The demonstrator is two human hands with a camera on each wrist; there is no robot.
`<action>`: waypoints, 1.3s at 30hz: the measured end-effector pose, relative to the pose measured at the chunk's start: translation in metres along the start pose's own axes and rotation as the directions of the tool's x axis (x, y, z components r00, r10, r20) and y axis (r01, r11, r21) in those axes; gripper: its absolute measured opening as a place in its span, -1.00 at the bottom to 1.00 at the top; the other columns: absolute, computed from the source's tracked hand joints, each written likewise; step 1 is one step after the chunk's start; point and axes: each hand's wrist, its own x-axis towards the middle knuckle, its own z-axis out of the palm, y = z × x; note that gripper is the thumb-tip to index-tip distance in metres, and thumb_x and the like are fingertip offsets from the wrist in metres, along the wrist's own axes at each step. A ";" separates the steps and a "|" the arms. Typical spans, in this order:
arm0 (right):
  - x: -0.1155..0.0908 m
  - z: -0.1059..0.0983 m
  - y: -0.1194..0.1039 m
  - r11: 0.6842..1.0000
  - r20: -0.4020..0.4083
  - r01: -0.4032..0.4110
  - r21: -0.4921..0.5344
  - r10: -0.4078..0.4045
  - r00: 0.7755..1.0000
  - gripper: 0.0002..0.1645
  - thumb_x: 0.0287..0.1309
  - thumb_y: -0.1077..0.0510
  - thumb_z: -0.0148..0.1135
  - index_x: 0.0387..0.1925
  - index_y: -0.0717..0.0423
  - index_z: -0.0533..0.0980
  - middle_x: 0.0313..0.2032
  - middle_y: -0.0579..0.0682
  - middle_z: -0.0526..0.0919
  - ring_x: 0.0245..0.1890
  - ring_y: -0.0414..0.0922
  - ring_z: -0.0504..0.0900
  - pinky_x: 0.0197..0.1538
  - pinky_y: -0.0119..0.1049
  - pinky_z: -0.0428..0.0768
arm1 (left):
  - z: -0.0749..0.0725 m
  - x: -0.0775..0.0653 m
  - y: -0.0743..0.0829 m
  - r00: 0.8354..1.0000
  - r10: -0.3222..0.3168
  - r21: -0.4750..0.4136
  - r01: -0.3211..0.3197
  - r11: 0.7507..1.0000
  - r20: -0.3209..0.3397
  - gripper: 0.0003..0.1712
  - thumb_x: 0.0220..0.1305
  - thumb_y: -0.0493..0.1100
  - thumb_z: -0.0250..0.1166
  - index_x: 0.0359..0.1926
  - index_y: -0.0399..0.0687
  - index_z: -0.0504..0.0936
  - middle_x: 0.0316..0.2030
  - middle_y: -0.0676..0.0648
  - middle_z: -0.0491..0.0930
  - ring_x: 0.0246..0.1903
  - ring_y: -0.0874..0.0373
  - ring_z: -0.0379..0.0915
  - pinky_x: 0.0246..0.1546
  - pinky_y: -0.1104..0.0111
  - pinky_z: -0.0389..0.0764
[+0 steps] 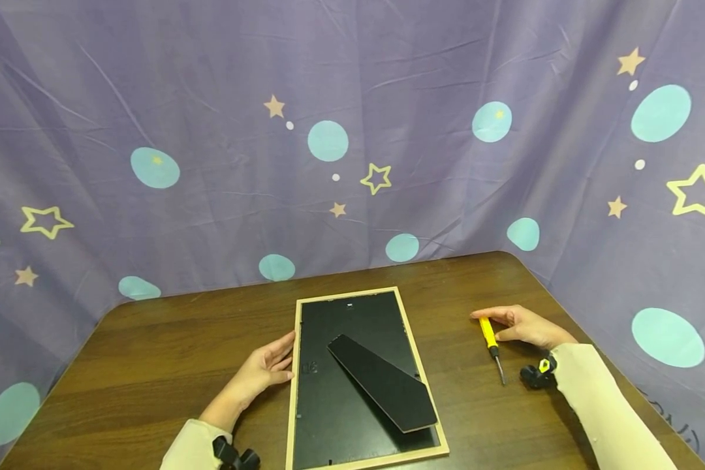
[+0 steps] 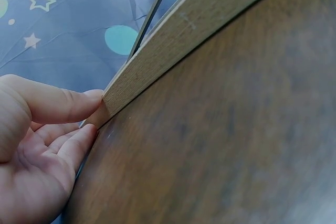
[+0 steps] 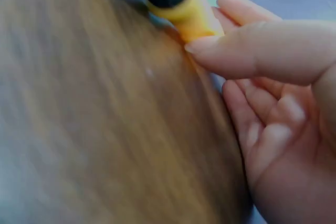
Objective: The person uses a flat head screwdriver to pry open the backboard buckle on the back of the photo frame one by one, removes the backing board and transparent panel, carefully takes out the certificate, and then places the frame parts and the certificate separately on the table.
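A picture frame (image 1: 352, 391) lies back side up on the table, with a light wood border and a black backing board. Its black easel stand (image 1: 382, 385) slants across the board toward the lower right. My left hand (image 1: 261, 372) touches the left edge of the frame; in the left wrist view the thumb and fingertips meet its wooden side (image 2: 152, 59). At the right, my right hand (image 1: 525, 326) holds a screwdriver (image 1: 488, 333) by its yellow handle, thumb on one side and fingers on the other. The metal shaft points toward the table's near side.
The dark brown wooden table (image 1: 170, 352) has rounded far corners. Behind it hangs a purple curtain (image 1: 229, 130) with stars and teal spots. Black wrist devices (image 1: 537, 375) sit at both cream sleeves (image 1: 599, 398).
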 end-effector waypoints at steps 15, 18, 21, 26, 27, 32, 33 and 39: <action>-0.001 0.009 -0.004 0.973 -0.018 0.105 -0.207 -0.111 0.994 -0.60 0.08 0.26 0.31 0.01 0.20 0.57 -0.07 0.06 0.61 -0.04 -0.29 0.50 0.03 -0.56 0.39 | 0.000 0.000 -0.001 1.000 0.005 0.007 -0.005 1.000 0.001 -0.06 0.01 -0.52 0.28 0.36 -0.55 -0.05 0.37 -0.45 -0.13 0.33 -0.29 -0.23 0.15 0.56 0.38; 0.001 0.011 -0.005 0.960 -0.016 0.122 -0.252 -0.130 0.991 -0.63 0.06 0.24 0.33 -0.03 0.15 0.61 -0.15 -0.02 0.60 -0.14 -0.27 0.49 -0.09 -0.46 0.41 | 0.000 0.000 0.000 1.000 0.001 0.013 -0.001 1.000 0.000 -0.06 0.02 -0.52 0.27 0.36 -0.54 -0.05 0.38 -0.45 -0.13 0.34 -0.28 -0.23 0.15 0.56 0.38; 0.002 0.012 -0.008 0.952 -0.020 0.093 -0.293 -0.103 0.994 -0.67 0.07 0.19 0.33 -0.06 0.10 0.63 -0.19 -0.11 0.60 -0.18 -0.30 0.46 -0.13 -0.44 0.40 | 0.000 -0.001 0.001 1.000 -0.002 0.017 0.002 1.000 -0.002 -0.07 0.03 -0.53 0.27 0.36 -0.54 -0.05 0.38 -0.45 -0.13 0.34 -0.29 -0.23 0.15 0.55 0.38; 0.005 0.011 -0.013 0.965 -0.048 0.011 -0.263 -0.025 0.999 -0.69 0.14 0.20 0.27 -0.06 0.20 0.62 -0.21 -0.10 0.70 -0.23 -0.36 0.54 -0.17 -0.50 0.51 | 0.000 0.000 0.002 1.000 0.004 0.021 -0.003 1.000 -0.003 -0.07 0.02 -0.54 0.26 0.36 -0.56 -0.05 0.37 -0.46 -0.12 0.34 -0.33 -0.23 0.16 0.54 0.38; 0.007 0.010 -0.014 0.968 -0.061 -0.005 -0.250 -0.011 0.998 -0.70 0.15 0.21 0.26 -0.06 0.22 0.61 -0.23 -0.08 0.71 -0.25 -0.36 0.54 -0.20 -0.51 0.53 | 0.000 0.000 0.002 1.000 0.005 0.023 -0.005 1.000 -0.003 -0.07 0.02 -0.54 0.26 0.35 -0.57 -0.05 0.37 -0.46 -0.13 0.34 -0.33 -0.23 0.16 0.54 0.38; 0.020 0.011 -0.028 0.984 -0.164 -0.078 -0.158 0.052 0.985 -0.70 0.17 0.24 0.24 -0.08 0.31 0.59 -0.29 0.07 0.71 -0.36 -0.34 0.55 -0.30 -0.49 0.57 | 0.000 0.001 0.002 1.000 -0.006 0.022 0.006 1.000 -0.010 -0.07 0.02 -0.55 0.25 0.36 -0.54 -0.05 0.38 -0.45 -0.11 0.35 -0.29 -0.22 0.16 0.54 0.37; 0.024 0.012 -0.033 0.988 -0.187 -0.091 -0.125 0.067 0.980 -0.69 0.17 0.24 0.24 -0.07 0.32 0.58 -0.29 0.12 0.70 -0.35 -0.32 0.58 -0.29 -0.48 0.59 | 0.000 0.001 0.002 1.000 -0.006 0.022 0.007 1.000 -0.009 -0.07 0.02 -0.55 0.25 0.36 -0.54 -0.05 0.38 -0.45 -0.11 0.35 -0.30 -0.22 0.16 0.54 0.37; 0.058 0.018 -0.071 0.994 -0.284 -0.102 -0.031 0.089 0.955 -0.64 0.15 0.24 0.26 -0.05 0.38 0.56 -0.33 0.18 0.71 -0.35 -0.26 0.65 -0.27 -0.39 0.66 | 0.001 0.001 0.000 1.000 0.001 0.026 -0.001 1.000 -0.014 -0.07 0.01 -0.55 0.25 0.36 -0.55 -0.05 0.37 -0.45 -0.11 0.34 -0.31 -0.21 0.15 0.54 0.38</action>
